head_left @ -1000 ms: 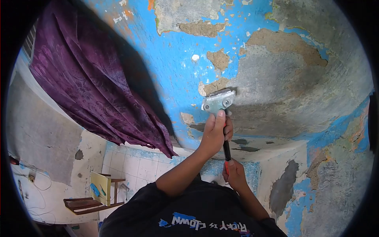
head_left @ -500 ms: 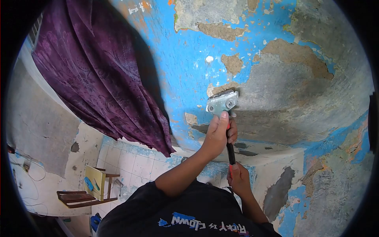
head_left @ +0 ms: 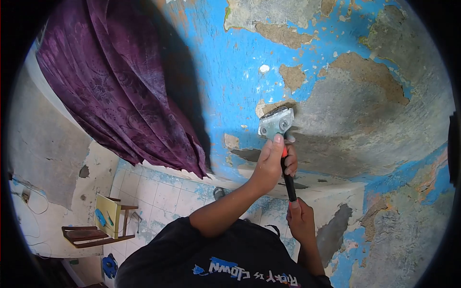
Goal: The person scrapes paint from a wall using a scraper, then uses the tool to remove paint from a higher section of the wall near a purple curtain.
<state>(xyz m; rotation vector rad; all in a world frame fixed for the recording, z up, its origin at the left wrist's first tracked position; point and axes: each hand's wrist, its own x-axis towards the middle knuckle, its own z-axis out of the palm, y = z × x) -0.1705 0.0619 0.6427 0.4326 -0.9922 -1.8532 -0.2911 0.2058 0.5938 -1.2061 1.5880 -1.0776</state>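
A wall scraper [head_left: 276,126] with a wide metal head and a black and red handle is held against the wall. My left hand [head_left: 270,165] grips it just below the head, thumb laid along the front. Lower down, my right hand [head_left: 301,222] is wrapped round the end of the handle. The blade edge meets the wall [head_left: 230,91] beside a bare patch in the flaking blue paint; the exact contact is hidden by the head. Grey and tan plaster shows in several places.
A purple curtain [head_left: 120,91] hangs on the left, its lower edge near the wall's foot. Below left, a wooden chair [head_left: 110,218] stands on the tiled floor [head_left: 163,197] with a blue object [head_left: 100,217] on its yellow surface. Another blue item [head_left: 109,266] lies near the bottom.
The scraper and both hands appear slightly further right in view, while the view itself has also shifted. Both hands keep their hold on the handle.
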